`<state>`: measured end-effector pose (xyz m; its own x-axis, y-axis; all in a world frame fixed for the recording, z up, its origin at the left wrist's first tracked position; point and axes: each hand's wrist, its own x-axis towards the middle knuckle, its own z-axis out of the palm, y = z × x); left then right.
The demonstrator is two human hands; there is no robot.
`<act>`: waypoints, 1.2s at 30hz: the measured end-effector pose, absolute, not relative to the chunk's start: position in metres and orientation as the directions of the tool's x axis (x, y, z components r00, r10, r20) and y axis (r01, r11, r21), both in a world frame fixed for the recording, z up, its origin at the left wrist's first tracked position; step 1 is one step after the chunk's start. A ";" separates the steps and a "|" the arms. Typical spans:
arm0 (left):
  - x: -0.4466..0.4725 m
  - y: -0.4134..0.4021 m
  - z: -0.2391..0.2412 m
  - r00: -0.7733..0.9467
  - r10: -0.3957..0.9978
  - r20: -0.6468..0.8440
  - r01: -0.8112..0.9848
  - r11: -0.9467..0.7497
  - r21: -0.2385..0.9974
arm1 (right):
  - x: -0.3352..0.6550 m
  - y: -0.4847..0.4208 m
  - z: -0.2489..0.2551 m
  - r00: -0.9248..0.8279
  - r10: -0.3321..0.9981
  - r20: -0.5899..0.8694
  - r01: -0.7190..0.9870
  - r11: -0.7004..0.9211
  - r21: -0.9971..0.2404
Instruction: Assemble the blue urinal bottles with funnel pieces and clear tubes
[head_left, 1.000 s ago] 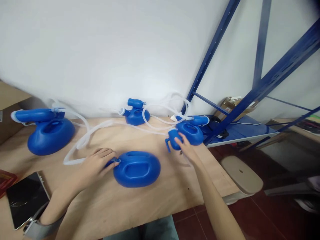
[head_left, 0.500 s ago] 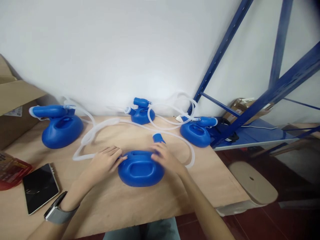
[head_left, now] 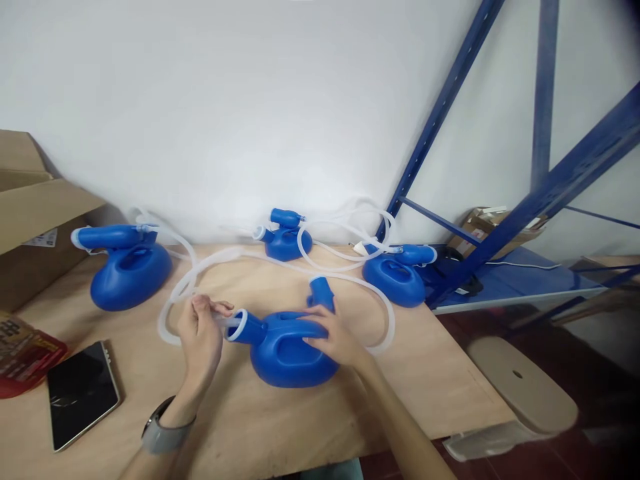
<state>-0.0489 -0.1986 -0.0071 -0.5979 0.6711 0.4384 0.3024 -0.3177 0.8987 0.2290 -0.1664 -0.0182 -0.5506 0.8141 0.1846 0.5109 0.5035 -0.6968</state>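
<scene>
In front of me lies a blue plastic urinal bottle, its white-rimmed mouth pointing left. My right hand grips its right end from above, thumb and fingers spread over the body. Just behind those fingers is a blue cup-shaped piece; whether it is joined to the bottle is hidden. At the bottle's mouth, my left hand is closed in a pinch on a translucent tube. The tube's tip reaches into the opening, and its length loops behind the bottle across the table.
Three similar blue bottles stand at the back: left, middle and right. To the left are a cardboard box, a red container and a phone. Blue shelving and a stool are right.
My left hand has left the bottle's side and now pinches the tube at its mouth. The bottle has turned so the mouth shows on the left, with my right hand still on it.
</scene>
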 end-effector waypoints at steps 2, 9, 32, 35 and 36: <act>-0.060 -0.192 -0.016 -0.569 0.656 0.496 0.401 -0.306 0.864 | 0.235 -0.164 -0.020 -0.541 0.823 0.171 0.525 0.490 -0.696; -0.128 -0.177 -0.076 -0.087 0.848 0.522 0.914 -0.140 0.380 | 0.262 -0.157 -0.019 -0.501 0.849 0.165 0.552 0.461 -0.695; -0.073 -0.181 0.020 0.590 0.762 0.265 0.418 -0.570 0.707 | 0.271 -0.152 -0.022 -0.588 0.795 0.150 0.504 0.505 -0.701; -0.093 -0.182 0.018 0.528 0.831 0.176 0.492 -0.468 0.734 | 0.275 -0.150 -0.024 -0.570 0.805 0.167 0.505 0.503 -0.701; -0.100 -0.183 0.014 0.469 0.867 0.167 0.553 -0.435 0.710 | 0.275 -0.150 -0.026 -0.549 0.816 0.178 0.514 0.498 -0.698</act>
